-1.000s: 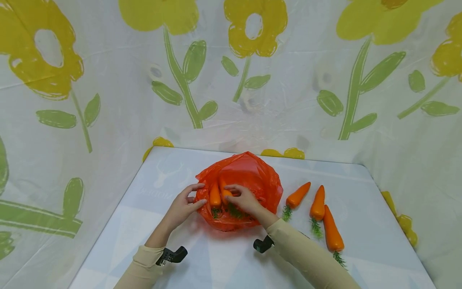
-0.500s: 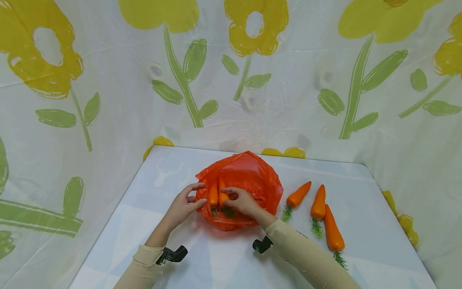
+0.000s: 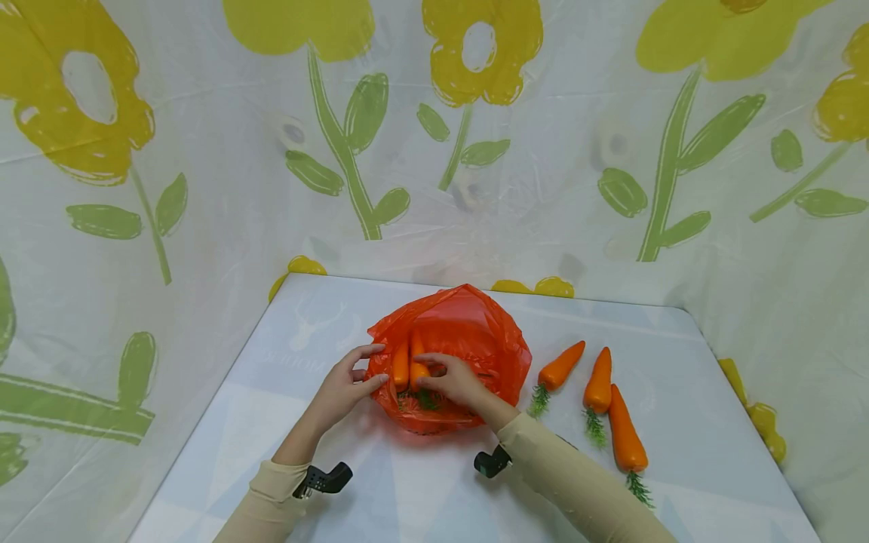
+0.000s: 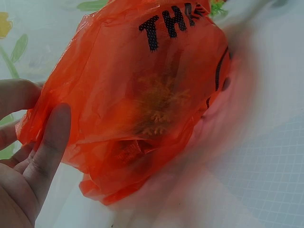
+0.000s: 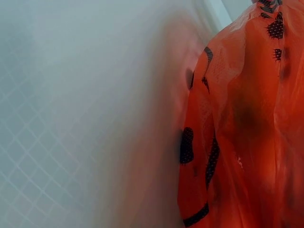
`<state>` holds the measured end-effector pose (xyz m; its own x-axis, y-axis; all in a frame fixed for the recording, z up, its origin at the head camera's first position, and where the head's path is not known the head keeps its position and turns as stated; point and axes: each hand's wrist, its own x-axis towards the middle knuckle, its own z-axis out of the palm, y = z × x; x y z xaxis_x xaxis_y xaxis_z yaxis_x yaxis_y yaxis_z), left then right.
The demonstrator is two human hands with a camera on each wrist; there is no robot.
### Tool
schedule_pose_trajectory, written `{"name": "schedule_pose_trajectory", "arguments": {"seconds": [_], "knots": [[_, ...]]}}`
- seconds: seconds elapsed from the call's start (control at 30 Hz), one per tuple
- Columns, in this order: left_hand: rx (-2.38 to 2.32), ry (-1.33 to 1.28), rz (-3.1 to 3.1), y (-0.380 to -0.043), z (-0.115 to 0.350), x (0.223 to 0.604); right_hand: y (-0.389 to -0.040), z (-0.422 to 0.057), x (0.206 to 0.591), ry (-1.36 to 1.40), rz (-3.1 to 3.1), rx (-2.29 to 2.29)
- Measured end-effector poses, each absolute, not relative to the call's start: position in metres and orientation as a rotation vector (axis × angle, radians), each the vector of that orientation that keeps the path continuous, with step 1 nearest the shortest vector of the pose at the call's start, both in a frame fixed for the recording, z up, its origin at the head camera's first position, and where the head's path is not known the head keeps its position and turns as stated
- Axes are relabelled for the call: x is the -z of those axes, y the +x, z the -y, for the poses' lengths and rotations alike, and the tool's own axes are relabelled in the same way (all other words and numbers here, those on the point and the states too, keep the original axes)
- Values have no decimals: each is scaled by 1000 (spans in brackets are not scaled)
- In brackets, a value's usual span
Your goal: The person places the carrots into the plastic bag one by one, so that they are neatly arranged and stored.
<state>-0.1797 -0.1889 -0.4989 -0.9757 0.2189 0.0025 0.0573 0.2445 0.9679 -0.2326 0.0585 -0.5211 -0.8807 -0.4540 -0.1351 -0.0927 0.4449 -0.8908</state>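
A thin red plastic bag (image 3: 502,343) with black print lies on the table, its mouth spread toward me. My left hand (image 3: 346,383) holds the bag's left edge; in the left wrist view the thumb (image 4: 55,133) presses on the near side of the film with fingers behind it. Inside the bag, two orange carrots with green tops lie side by side: a left carrot (image 3: 400,368) and a right carrot (image 3: 419,371). Reaching into the mouth, my right hand (image 3: 458,379) pinches the right carrot near its leafy end. The bag hides that hand in the right wrist view.
Right of the bag, three more carrots lie on the pale table (image 3: 407,498): an upper one (image 3: 562,366), a middle one (image 3: 598,385) and a lower one (image 3: 626,434). A flower-printed curtain (image 3: 543,211) hangs behind and at both sides.
My right hand has shifted the right carrot slightly left and down inside the bag, closer beside the other one. The left hand and the loose carrots have stayed put.
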Motion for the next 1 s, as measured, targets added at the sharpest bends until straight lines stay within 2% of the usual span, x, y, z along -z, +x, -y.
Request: {"name": "schedule_pose_trajectory", "arguments": {"seconds": [1.0], "knots": [[-1817,262,-2393,-179,188,499,-227,-70,507,-448,-2376,1419]]}}
